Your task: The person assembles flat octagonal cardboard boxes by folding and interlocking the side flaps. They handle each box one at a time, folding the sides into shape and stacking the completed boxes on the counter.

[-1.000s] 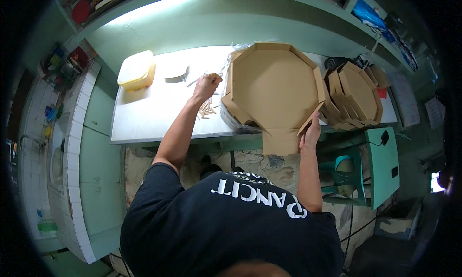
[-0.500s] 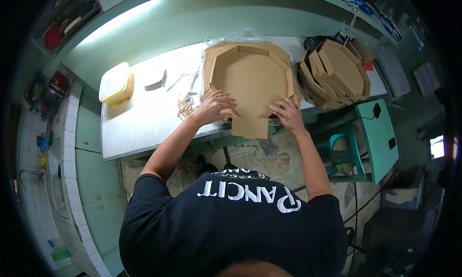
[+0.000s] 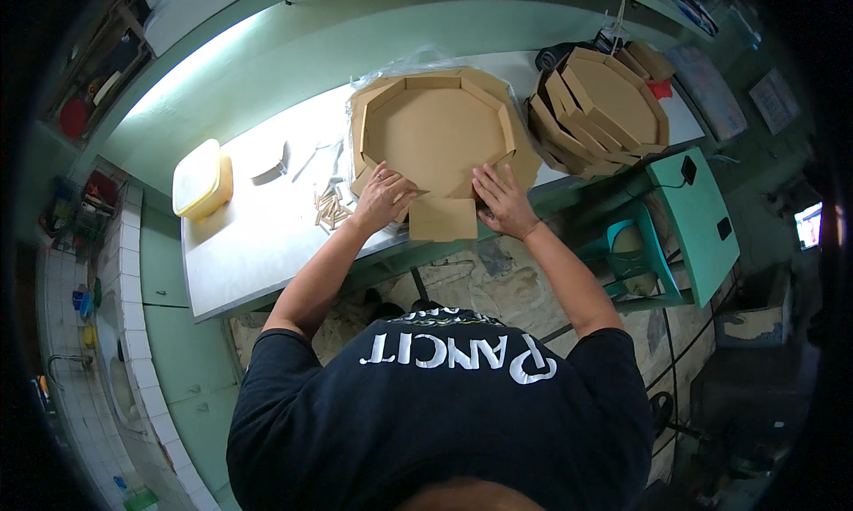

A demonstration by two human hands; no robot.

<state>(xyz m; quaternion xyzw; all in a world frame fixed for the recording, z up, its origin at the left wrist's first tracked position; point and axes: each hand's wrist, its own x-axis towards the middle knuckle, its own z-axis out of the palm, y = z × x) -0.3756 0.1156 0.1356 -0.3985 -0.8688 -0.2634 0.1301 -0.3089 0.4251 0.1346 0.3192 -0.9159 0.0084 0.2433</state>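
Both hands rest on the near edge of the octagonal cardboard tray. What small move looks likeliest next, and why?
Probably folding up the flat flap. The left hand and right hand press the cardboard tray on either side of it, the other walls already stand, and this flap still lies flat over the table edge.

Bright light falls from upper left with glare on the counter (image 3: 267,235), and the fisheye edges bend into dark corners.

Cardboard tray (image 3: 437,131) now flat on table, left hand (image 3: 384,198) & right hand (image 3: 503,200) pressing near edge.
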